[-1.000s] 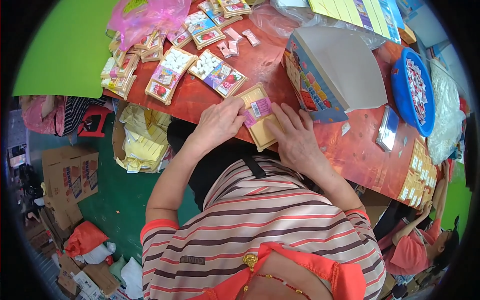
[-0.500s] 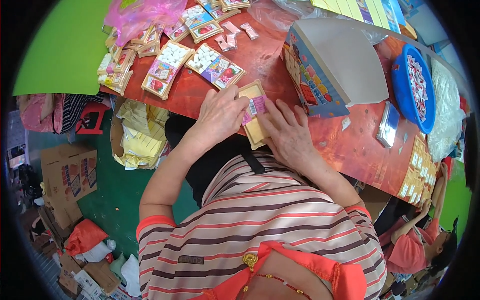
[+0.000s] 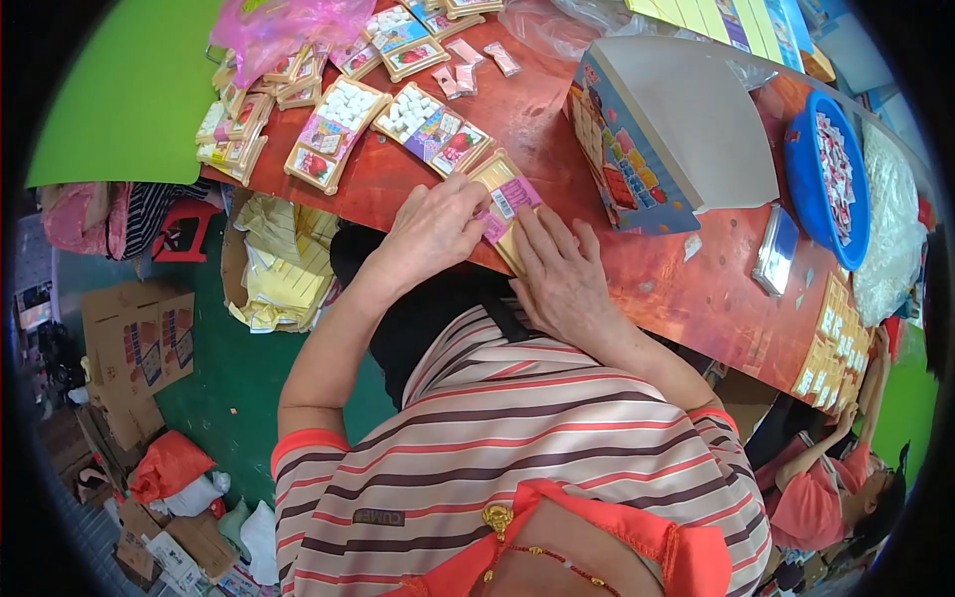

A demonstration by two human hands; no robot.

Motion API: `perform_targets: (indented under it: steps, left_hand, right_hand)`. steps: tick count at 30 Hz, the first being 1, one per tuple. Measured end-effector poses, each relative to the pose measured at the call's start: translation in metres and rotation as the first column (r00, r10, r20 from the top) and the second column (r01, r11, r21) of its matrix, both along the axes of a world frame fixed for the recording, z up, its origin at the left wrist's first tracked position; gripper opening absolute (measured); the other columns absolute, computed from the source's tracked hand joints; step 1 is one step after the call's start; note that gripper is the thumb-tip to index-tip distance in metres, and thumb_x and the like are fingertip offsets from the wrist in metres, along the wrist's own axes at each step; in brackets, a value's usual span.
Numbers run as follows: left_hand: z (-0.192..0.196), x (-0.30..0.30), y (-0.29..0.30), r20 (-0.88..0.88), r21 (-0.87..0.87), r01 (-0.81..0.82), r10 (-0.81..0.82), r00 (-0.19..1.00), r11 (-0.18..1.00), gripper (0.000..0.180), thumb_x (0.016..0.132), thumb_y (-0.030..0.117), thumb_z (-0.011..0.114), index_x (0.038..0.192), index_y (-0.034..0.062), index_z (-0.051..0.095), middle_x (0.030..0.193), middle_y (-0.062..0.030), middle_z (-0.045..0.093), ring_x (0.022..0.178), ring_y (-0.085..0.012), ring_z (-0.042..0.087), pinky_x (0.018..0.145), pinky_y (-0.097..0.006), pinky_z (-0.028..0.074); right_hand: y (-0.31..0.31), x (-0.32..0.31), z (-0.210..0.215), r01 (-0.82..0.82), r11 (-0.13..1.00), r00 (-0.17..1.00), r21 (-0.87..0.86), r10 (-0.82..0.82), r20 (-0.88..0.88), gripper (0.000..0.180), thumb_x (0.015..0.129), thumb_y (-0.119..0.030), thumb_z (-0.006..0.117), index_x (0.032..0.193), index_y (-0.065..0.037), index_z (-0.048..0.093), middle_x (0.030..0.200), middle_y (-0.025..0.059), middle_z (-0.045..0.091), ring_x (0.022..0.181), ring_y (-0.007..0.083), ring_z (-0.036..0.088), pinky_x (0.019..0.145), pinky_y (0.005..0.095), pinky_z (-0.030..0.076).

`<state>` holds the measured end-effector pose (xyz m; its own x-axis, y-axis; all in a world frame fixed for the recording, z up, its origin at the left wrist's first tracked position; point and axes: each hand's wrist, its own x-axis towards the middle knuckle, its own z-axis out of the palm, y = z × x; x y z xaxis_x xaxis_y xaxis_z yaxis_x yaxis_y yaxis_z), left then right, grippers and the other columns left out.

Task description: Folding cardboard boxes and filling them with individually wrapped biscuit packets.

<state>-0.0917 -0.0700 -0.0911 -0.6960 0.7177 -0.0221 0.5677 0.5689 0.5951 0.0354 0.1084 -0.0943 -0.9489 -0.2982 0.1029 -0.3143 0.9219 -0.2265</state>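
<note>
A cream plastic case [image 3: 494, 231] with a pink-purple paper band bearing a barcode lies face down at the table's near edge. My left hand [image 3: 436, 227] has its fingers curled and closed on the case's left side, at the band. On the right side, my right hand [image 3: 565, 274] rests with its fingers stretched out flat over the band and case; its palm is empty. Just beyond my left hand lie two filled cases, a tilted one [image 3: 435, 127] and another one [image 3: 336, 134], both with white pieces and strawberry pictures showing.
More filled cases [image 3: 234, 134] are piled at the left under a pink plastic bag [image 3: 288, 35]. Small pink packets [image 3: 465, 78] lie at the back. An open display box [image 3: 637, 149] stands right of my hands, near a blue basin [image 3: 826, 179] of wrapped pieces. Another person [image 3: 826, 493] works far right.
The case has tilted slightly, its far end swinging left. My right hand has slid a little left and nearer along it, and my left hand stays on its left side.
</note>
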Motion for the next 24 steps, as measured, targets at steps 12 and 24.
perform_targets:
  steps: [12, 24]
  left_hand:
    - [0.012, -0.006, 0.006, 0.049, -0.203, 0.04, -0.031, 0.998, 0.978, 0.016, 0.084, 0.018, 0.058, 0.088, 0.0022, 0.061, 0.087, -0.0169, 0.063, 0.084, -0.0387, 0.062, 0.07, -0.049, 0.047]
    - [-0.004, -0.001, -0.006, -0.139, 0.197, 0.185, -0.16, 0.977, 0.963, 0.006, 0.079, 0.008, 0.062, 0.081, 0.0038, 0.058, 0.093, -0.0089, 0.057, 0.09, -0.0267, 0.056, 0.08, -0.037, 0.037]
  right_hand:
    - [0.011, -0.007, -0.007, -0.052, 0.999, 0.998, -0.011, 0.051, -0.032, 0.06, 0.076, -0.015, 0.063, 0.132, 0.001, 0.05, 0.144, 0.0139, 0.042, 0.136, 0.0296, 0.036, 0.107, 0.0514, 0.025]
    - [0.02, -0.01, -0.007, -0.093, 0.996, 0.995, -0.015, 0.093, -0.027, 0.055, 0.078, -0.014, 0.061, 0.13, -0.001, 0.052, 0.144, 0.0127, 0.044, 0.134, 0.0268, 0.039, 0.106, 0.0536, 0.026]
